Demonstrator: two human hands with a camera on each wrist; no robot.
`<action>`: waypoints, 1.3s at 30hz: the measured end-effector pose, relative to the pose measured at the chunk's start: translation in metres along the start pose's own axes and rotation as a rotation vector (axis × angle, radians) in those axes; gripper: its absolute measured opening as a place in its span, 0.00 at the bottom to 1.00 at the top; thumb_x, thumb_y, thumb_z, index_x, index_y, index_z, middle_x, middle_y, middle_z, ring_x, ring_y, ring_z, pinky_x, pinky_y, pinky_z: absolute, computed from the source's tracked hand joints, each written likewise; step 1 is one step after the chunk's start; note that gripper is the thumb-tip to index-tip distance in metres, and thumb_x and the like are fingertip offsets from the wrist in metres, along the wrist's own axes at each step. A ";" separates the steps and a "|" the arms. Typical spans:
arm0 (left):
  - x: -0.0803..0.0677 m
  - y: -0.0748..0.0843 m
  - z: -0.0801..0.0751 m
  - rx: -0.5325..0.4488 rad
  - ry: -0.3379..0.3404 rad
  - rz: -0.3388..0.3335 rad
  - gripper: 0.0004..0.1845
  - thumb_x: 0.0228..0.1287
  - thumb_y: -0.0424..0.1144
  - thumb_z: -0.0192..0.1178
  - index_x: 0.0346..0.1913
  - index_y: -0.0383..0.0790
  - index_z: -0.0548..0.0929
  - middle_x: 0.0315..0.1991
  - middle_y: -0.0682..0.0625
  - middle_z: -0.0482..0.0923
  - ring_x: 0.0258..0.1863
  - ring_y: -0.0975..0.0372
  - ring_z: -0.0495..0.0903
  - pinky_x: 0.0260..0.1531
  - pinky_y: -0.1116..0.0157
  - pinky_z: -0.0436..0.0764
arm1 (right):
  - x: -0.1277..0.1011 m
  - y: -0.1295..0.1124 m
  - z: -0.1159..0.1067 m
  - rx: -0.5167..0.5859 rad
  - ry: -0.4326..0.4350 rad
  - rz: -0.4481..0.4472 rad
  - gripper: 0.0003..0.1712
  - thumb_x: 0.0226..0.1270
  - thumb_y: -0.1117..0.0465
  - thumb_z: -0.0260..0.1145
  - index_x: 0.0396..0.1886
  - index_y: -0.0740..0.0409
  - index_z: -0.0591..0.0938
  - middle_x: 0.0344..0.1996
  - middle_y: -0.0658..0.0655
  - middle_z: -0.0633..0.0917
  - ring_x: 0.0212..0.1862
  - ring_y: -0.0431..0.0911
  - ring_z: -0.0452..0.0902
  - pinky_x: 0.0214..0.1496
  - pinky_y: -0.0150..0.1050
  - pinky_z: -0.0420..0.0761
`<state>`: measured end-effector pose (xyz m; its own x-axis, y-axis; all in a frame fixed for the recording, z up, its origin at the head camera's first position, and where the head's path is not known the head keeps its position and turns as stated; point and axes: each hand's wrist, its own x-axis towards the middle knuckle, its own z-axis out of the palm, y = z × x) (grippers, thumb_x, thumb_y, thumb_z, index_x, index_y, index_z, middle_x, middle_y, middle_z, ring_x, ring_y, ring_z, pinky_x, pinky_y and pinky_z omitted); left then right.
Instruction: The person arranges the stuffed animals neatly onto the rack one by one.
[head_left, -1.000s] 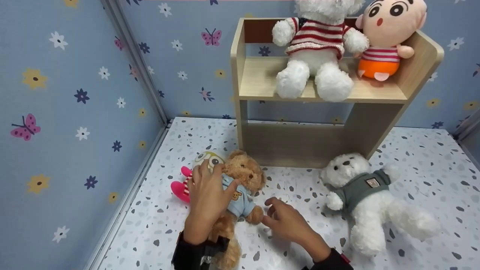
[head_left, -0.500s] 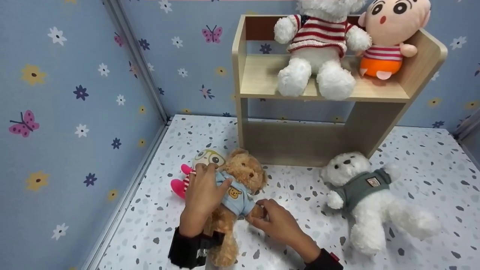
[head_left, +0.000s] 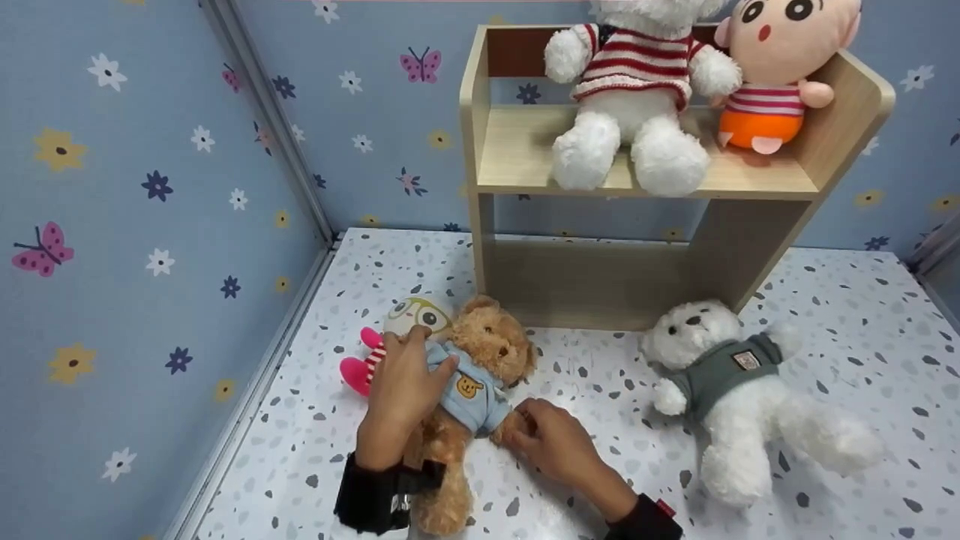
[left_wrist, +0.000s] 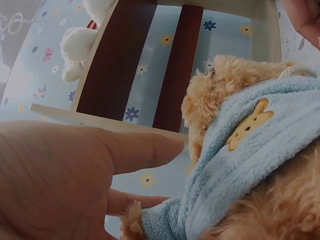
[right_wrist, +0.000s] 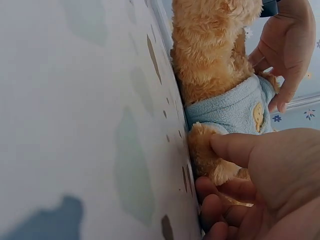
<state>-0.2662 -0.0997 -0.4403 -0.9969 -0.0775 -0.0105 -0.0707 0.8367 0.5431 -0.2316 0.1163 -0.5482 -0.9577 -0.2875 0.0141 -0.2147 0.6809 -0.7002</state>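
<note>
A brown teddy bear [head_left: 491,349] in a light blue top lies on its back on the speckled table. My left hand [head_left: 401,394] is at the bear's arm on the left; in the left wrist view its fingers [left_wrist: 135,200] pass behind the blue sleeve, and its thumb [left_wrist: 155,150] extends near the bear's chest. With thumb and fingers, my right hand [head_left: 555,442] pinches the bear's other paw [right_wrist: 205,155]. Against the bear's far side lies a doll [head_left: 401,315] with yellow glasses and pink feet, partly hidden by my left hand.
Behind the bear stands a wooden shelf [head_left: 637,187]. On it sit a white plush bear [head_left: 634,75] in a striped sweater and a doll [head_left: 765,120] in orange shorts. A white plush dog [head_left: 727,397] in a green top lies at right. A patterned wall [head_left: 150,300] borders the left.
My right hand has moved left to the bear's paw and closed on it. My left hand has shifted slightly down and left, its thumb lower on the blue top.
</note>
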 end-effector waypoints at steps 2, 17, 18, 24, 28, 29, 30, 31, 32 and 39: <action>0.000 -0.001 0.000 0.002 0.001 0.007 0.35 0.60 0.53 0.63 0.65 0.37 0.69 0.56 0.32 0.66 0.43 0.44 0.79 0.42 0.48 0.79 | 0.000 0.000 0.000 -0.006 -0.004 0.006 0.08 0.61 0.53 0.68 0.35 0.48 0.78 0.22 0.43 0.74 0.24 0.35 0.68 0.26 0.30 0.67; 0.001 -0.004 0.000 0.010 0.030 0.020 0.22 0.63 0.43 0.62 0.59 0.44 0.74 0.51 0.40 0.69 0.39 0.44 0.79 0.40 0.49 0.78 | -0.001 0.000 -0.001 0.020 -0.020 0.023 0.07 0.65 0.58 0.63 0.29 0.49 0.74 0.21 0.44 0.71 0.23 0.36 0.65 0.25 0.30 0.64; 0.001 -0.004 0.000 0.011 0.035 0.020 0.21 0.63 0.42 0.62 0.59 0.45 0.74 0.50 0.40 0.69 0.39 0.44 0.78 0.40 0.49 0.77 | -0.001 -0.001 -0.001 0.028 -0.027 0.030 0.07 0.66 0.58 0.63 0.29 0.49 0.73 0.21 0.44 0.71 0.23 0.36 0.66 0.25 0.30 0.64; 0.001 -0.003 0.000 0.026 0.091 0.056 0.17 0.62 0.37 0.60 0.54 0.44 0.76 0.44 0.42 0.71 0.37 0.44 0.78 0.38 0.48 0.77 | -0.001 -0.001 -0.001 0.051 -0.018 0.033 0.07 0.64 0.60 0.62 0.28 0.49 0.73 0.20 0.44 0.71 0.22 0.36 0.66 0.24 0.29 0.64; 0.002 -0.004 0.002 0.031 0.136 0.090 0.15 0.61 0.35 0.59 0.52 0.44 0.77 0.42 0.40 0.72 0.36 0.44 0.79 0.37 0.48 0.78 | -0.001 -0.001 -0.001 0.048 -0.014 0.032 0.06 0.63 0.60 0.62 0.28 0.49 0.74 0.20 0.44 0.71 0.21 0.36 0.66 0.22 0.30 0.64; 0.002 -0.004 0.002 0.032 0.141 0.093 0.15 0.61 0.35 0.59 0.51 0.44 0.77 0.42 0.40 0.72 0.36 0.44 0.79 0.37 0.48 0.78 | -0.001 -0.001 -0.001 0.050 -0.016 0.035 0.06 0.63 0.60 0.61 0.28 0.49 0.74 0.19 0.44 0.72 0.21 0.36 0.66 0.22 0.30 0.64; 0.002 -0.004 0.002 0.031 0.141 0.093 0.15 0.61 0.35 0.59 0.51 0.44 0.77 0.42 0.40 0.73 0.36 0.44 0.79 0.38 0.48 0.78 | -0.001 -0.001 -0.002 0.055 -0.023 0.040 0.05 0.63 0.60 0.61 0.28 0.48 0.74 0.19 0.44 0.72 0.21 0.36 0.66 0.22 0.30 0.64; 0.002 -0.003 0.002 0.030 0.140 0.091 0.15 0.62 0.35 0.59 0.51 0.44 0.77 0.43 0.40 0.73 0.37 0.44 0.79 0.38 0.48 0.78 | -0.001 -0.001 -0.002 0.063 -0.030 0.045 0.05 0.63 0.60 0.60 0.28 0.48 0.73 0.19 0.44 0.72 0.21 0.36 0.67 0.22 0.30 0.64; 0.002 -0.003 0.002 0.029 0.139 0.089 0.14 0.62 0.35 0.58 0.51 0.44 0.77 0.43 0.40 0.73 0.37 0.44 0.79 0.38 0.48 0.78 | -0.001 -0.001 -0.003 0.074 -0.037 0.052 0.05 0.63 0.60 0.60 0.29 0.49 0.73 0.19 0.44 0.73 0.20 0.36 0.68 0.21 0.30 0.65; 0.002 -0.002 0.001 0.012 0.112 0.088 0.14 0.62 0.34 0.57 0.52 0.44 0.77 0.42 0.41 0.73 0.37 0.46 0.79 0.39 0.48 0.77 | -0.002 -0.002 -0.005 0.139 -0.035 0.076 0.03 0.64 0.60 0.57 0.31 0.50 0.72 0.17 0.45 0.73 0.19 0.38 0.72 0.18 0.31 0.66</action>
<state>-0.2686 -0.1008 -0.4422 -0.9893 -0.0634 0.1311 0.0156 0.8491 0.5279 -0.2307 0.1190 -0.5435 -0.9625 -0.2631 -0.0659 -0.1106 0.6025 -0.7904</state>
